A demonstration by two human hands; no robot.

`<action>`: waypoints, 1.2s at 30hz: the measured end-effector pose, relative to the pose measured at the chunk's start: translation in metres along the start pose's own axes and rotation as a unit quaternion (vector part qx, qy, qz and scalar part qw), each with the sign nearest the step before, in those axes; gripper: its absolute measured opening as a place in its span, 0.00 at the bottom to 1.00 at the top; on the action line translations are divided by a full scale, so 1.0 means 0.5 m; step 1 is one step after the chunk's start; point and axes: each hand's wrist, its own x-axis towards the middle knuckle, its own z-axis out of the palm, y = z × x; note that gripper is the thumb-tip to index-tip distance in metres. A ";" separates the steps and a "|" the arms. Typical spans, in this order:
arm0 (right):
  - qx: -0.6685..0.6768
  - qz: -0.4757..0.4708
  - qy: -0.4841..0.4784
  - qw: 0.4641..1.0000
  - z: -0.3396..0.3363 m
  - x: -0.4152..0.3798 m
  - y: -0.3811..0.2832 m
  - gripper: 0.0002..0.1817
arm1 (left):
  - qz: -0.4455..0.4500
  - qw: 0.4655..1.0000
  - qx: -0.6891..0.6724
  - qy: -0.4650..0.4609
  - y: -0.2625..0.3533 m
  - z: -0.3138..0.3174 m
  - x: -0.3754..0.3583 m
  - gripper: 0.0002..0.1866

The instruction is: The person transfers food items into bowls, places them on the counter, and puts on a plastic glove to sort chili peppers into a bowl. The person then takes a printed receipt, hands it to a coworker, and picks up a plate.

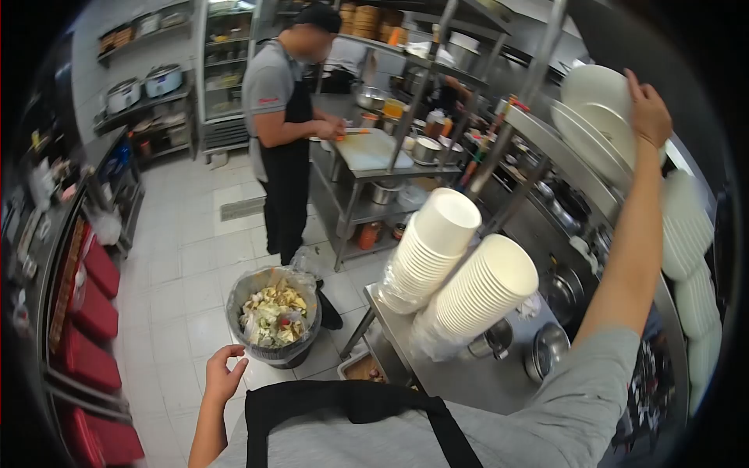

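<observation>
My right hand [650,115] reaches up to the shelf at the upper right, its fingers over the edge of a white plate [594,84]. The thumb is hidden. Other white dishes [581,129] lean beside and under that plate. Low on the left, my left hand [224,373] hangs open with its fingers loosely bent and nothing in it. It is nearest to a lined bin [290,357] full of food scraps [275,313]. Two tall stacks of white tubs, one farther [429,249] and one nearer [484,292], stand partly wrapped in plastic on the steel table [437,378].
A co-worker [285,117] in a black apron stands behind the bin, hands over a cutting board [370,150]. Red-lidded containers [87,355] line the left side. Metal pots [548,347] sit at the right of the steel table. More white dishes [686,226] are stacked at the far right.
</observation>
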 end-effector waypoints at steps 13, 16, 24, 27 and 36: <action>0.123 -0.136 0.441 0.878 -0.350 -0.106 -0.251 0.25 | -0.240 0.942 0.229 0.039 -0.325 -0.166 -0.109 0.15; 0.268 -0.154 0.315 0.898 -0.347 -0.211 -0.402 0.24 | -0.192 0.953 0.233 0.034 -0.393 -0.284 -0.077 0.17; 0.568 -0.088 -0.075 0.815 -0.260 -0.459 -0.889 0.23 | -0.198 0.971 0.132 -0.016 -0.524 -0.643 0.083 0.20; 0.657 -0.031 -0.239 0.715 -0.223 -0.571 -1.068 0.23 | -0.190 0.975 0.112 -0.024 -0.573 -0.725 0.171 0.20; 0.743 0.184 -0.642 0.052 -0.136 -1.047 -1.713 0.23 | -0.226 0.965 0.124 0.046 -0.778 -0.967 0.508 0.22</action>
